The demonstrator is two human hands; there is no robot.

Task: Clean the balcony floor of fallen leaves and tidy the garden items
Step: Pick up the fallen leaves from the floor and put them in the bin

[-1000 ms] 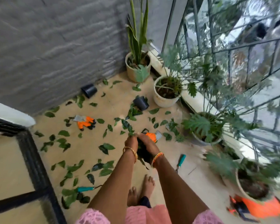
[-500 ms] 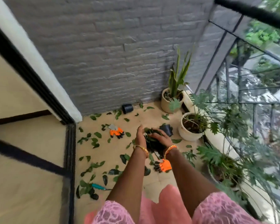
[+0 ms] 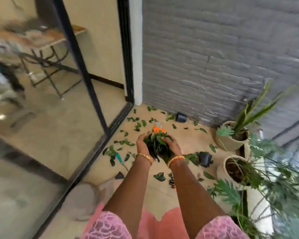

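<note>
Seen from above on a balcony: left hand and right hand cupped together at centre, fingers curled around a bundle of green leaves. Gold bangles on both wrists. More fallen leaves scattered over the tan floor from 9 to 12 o'clock of the hands. Orange glove just beyond at 12 o'clock. Tipped black pot at 4 o'clock, teal-handled tool at 8 o'clock. Potted plants at 3 o'clock.

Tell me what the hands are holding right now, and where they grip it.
A bunch of leaves, cupped from both sides: left hand on its left, right hand on its right.
</note>
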